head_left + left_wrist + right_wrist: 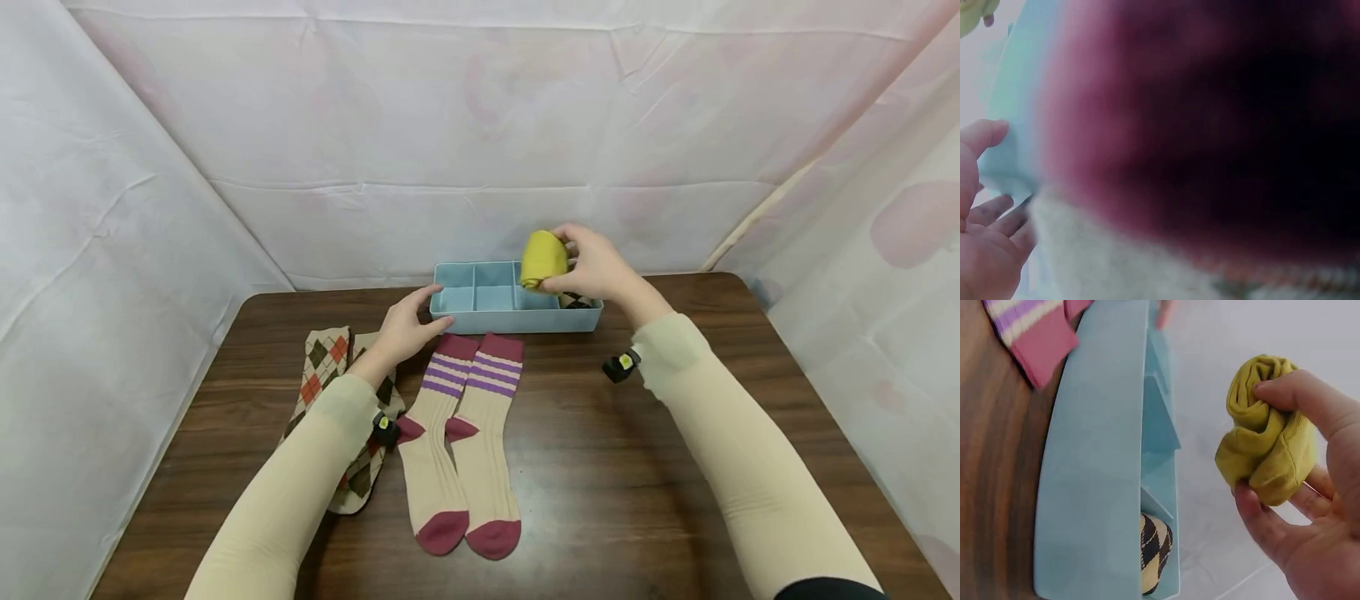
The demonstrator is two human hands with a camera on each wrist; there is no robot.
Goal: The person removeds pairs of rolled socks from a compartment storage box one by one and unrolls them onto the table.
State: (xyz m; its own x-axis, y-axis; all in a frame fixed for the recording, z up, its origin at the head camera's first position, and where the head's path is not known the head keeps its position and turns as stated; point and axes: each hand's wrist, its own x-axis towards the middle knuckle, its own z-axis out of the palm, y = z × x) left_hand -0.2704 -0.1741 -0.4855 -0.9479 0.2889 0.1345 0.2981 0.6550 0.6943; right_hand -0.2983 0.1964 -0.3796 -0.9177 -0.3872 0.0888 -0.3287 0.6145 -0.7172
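My right hand (596,265) pinches a rolled yellow-green sock bundle (543,260) between thumb and fingers, above the light blue divided box (517,322). In the right wrist view the bundle (1266,431) shows its coiled end under the thumb. A patterned black-and-cream sock roll (1155,553) sits in the box's rightmost compartment. My left hand (405,327) is at the box's left end, thumb and fingers spread around that corner. Its fingers also show in the left wrist view, where a dark red blur fills much of the picture.
Two cream socks (487,450) with maroon toes and purple stripes lie flat before the box. Left of them, partly under my left arm, lies a pair of argyle socks (318,367). The brown wooden table (622,508) meets a pale curtain (480,125) behind the box.
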